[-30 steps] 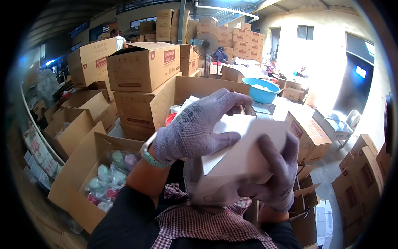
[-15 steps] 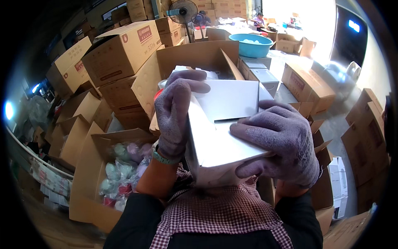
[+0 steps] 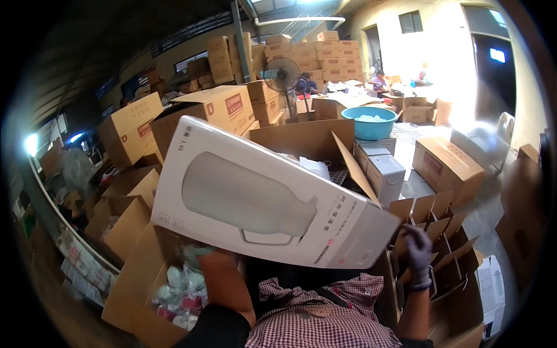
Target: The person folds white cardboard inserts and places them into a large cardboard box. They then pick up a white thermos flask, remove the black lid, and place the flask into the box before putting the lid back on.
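A long white carton [image 3: 267, 197], printed with a picture of a handled jug, is tilted in front of me, its right end lower. My left forearm [image 3: 227, 284] reaches up behind the carton's lower left part, which hides the hand itself; the carton rests in that hand. Just off the carton's lower right corner is my right hand [image 3: 419, 258] in a grey-purple glove. Its fingers are loosely bent and apart, with nothing seen in them. Beneath it stands a brown box with cardboard dividers [image 3: 444, 249].
At lower left, an open box [image 3: 130, 290] holds bagged pale green and pink items [image 3: 183, 287]. Beyond the carton are another open box [image 3: 301, 136], a blue basin [image 3: 369, 123] on grey boxes, a standing fan [image 3: 282, 75] and stacked brown cartons [image 3: 339, 55]. Other people sit far back.
The white carton has turned from end-on to broadside and tilted. My right hand has left it and moved right and down. The left hand has gone behind it. The view has lifted.
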Demonstrator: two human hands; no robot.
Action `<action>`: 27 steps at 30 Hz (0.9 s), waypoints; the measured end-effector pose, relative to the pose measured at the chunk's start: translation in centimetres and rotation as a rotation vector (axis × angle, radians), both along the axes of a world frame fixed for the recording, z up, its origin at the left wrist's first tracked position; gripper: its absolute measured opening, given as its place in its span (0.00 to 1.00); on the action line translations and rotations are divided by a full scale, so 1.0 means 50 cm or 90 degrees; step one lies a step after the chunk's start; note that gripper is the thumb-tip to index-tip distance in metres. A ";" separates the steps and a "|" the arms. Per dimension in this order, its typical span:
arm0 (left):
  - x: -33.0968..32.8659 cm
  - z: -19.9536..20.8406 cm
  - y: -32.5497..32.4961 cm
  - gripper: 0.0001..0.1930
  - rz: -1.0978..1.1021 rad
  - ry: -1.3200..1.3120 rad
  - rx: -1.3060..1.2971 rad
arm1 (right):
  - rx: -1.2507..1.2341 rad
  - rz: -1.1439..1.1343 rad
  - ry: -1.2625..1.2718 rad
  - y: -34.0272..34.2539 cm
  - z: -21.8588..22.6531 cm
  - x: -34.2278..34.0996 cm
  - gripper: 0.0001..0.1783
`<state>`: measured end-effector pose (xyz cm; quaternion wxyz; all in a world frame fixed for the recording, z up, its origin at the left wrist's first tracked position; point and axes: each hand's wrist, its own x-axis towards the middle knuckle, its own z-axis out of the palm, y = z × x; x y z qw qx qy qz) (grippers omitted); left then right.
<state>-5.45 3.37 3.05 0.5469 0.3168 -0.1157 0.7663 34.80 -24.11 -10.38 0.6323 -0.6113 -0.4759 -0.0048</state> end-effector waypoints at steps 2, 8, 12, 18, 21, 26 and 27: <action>0.037 -0.086 0.051 0.20 -0.088 0.072 -0.027 | 0.015 0.202 0.081 -0.003 -0.075 -0.032 0.21; 0.296 -0.249 0.100 0.29 -0.498 0.311 0.055 | -0.055 0.166 0.183 -0.070 -0.150 -0.089 0.21; 0.464 -0.283 -0.050 0.29 0.055 0.602 0.311 | 0.004 -0.028 0.328 -0.215 -0.142 -0.043 0.21; 0.564 -0.312 -0.297 0.27 -0.665 0.771 -0.159 | 0.038 -0.451 0.387 -0.616 -0.023 -0.103 0.21; 0.574 -0.315 -0.338 0.28 -0.774 0.846 -0.075 | -0.111 -0.609 0.278 -0.782 0.086 -0.171 0.19; 0.538 -0.300 -0.299 0.25 -0.640 0.864 -0.025 | -0.494 -0.690 0.272 -0.867 0.090 -0.178 0.24; 0.528 -0.294 -0.286 0.26 -0.632 0.851 -0.006 | -0.468 -0.653 0.224 -0.858 0.055 -0.162 0.24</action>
